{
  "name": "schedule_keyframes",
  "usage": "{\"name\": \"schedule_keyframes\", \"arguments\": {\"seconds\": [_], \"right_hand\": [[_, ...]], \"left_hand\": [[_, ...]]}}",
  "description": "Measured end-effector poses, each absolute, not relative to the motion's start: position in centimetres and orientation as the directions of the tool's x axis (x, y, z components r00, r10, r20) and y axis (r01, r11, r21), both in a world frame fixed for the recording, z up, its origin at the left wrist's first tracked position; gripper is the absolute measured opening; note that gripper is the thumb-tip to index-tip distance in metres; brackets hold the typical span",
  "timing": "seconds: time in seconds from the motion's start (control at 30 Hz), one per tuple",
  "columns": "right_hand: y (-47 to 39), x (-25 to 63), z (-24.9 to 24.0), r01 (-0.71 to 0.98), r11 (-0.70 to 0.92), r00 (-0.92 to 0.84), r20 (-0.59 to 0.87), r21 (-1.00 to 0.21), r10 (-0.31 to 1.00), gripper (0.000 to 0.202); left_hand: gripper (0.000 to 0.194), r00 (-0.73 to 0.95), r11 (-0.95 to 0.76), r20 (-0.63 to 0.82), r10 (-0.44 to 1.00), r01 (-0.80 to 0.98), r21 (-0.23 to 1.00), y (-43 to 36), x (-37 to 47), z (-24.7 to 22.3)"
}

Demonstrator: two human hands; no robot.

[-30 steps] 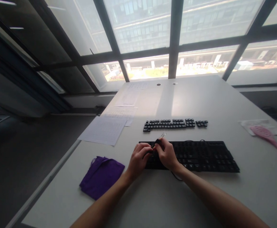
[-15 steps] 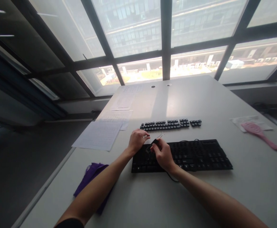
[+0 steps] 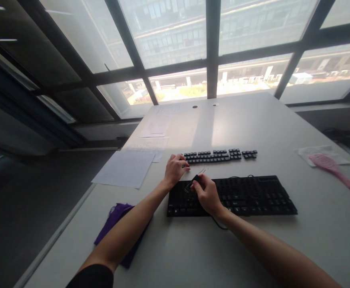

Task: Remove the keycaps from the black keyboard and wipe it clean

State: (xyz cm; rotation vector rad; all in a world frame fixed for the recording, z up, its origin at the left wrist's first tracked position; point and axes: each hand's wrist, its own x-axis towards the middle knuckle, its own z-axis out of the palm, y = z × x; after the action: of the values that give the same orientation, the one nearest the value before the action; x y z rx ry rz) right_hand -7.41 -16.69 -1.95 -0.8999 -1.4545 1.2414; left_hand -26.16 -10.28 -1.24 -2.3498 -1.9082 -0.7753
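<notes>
On our white bench, our right fingers pinch a small black tool; our left fingers curl, nearly closed, at the black keycaps, grip unclear.

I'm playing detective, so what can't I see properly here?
All in the head view:
Purple cloth: partly behind the left forearm.
Black tool: partly covered by the right hand.
Left hand: too small to tell whether it pinches anything.
Papers: writing too faint to read.
</notes>
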Motion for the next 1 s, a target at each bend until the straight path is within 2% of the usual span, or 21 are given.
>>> {"name": "schedule_keyframes", "arguments": {"seconds": [0.4,0.53,0.7,0.87,1.0], "right_hand": [[-16.7,-7.4,-1.7,-0.060,0.206,-0.258,0.214,-0.977,0.942,0.010],[-16.7,-7.4,-2.0,-0.070,0.200,-0.257,0.212,-0.977,0.943,0.009],[-16.7,-7.4,-2.0,-0.088,0.192,-0.258,0.208,-0.978,0.943,0.010],[-16.5,-7.4,-1.9,-0.149,0.190,-0.144,0.212,-0.970,0.967,0.013],[-16.4,-6.8,-1.4,-0.146,0.196,-0.144,0.217,-0.970,0.966,0.012]], "left_hand": [[0.009,0.089,-0.241,0.406,0.910,0.908,0.342,-10.3,-26.3,-1.5],[0.005,0.093,-0.242,0.406,0.909,0.912,0.332,-10.4,-26.3,-1.6],[0.008,0.098,-0.243,0.404,0.910,0.914,0.326,-10.4,-26.4,-1.5],[0.018,0.092,-0.251,0.427,0.899,0.909,0.333,-11.4,-26.4,-0.1],[0.007,0.059,-0.256,0.472,0.880,0.895,0.364,-14.4,-25.5,1.4]]}}
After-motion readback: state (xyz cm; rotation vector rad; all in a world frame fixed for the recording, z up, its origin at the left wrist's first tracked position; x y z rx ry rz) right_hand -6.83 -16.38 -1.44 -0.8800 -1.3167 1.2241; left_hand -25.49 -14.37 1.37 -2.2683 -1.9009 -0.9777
